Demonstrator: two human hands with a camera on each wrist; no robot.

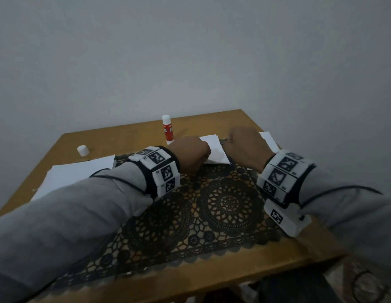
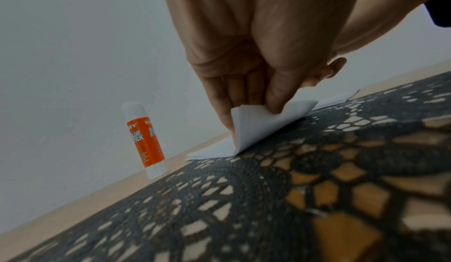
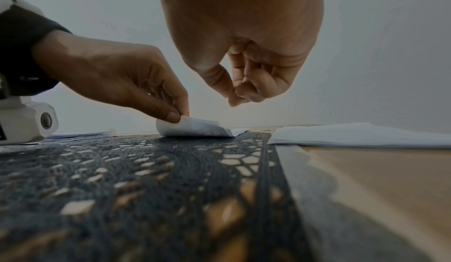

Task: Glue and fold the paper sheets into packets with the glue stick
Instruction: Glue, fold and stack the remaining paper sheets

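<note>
A small white paper sheet [image 1: 215,150] lies at the far edge of the black lace mat [image 1: 225,206]. My left hand [image 2: 251,110] pinches the sheet's near-left corner between thumb and fingers and curls it up and over the rest of the sheet [image 2: 258,125]. In the right wrist view the lifted flap [image 3: 195,128] arches above the mat. My right hand [image 3: 238,97] hovers just above the sheet's right end, fingers curled, thumb tip against fingertip, holding nothing. The orange and white glue stick [image 1: 168,130] stands upright behind the left hand; its white cap [image 1: 83,150] lies apart at far left.
A stack of white sheets [image 1: 78,171] lies on the wooden table [image 1: 129,136] under my left forearm. More white paper [image 3: 361,137] sits to the right of the mat, beyond my right hand. A grey wall stands close behind the table's far edge.
</note>
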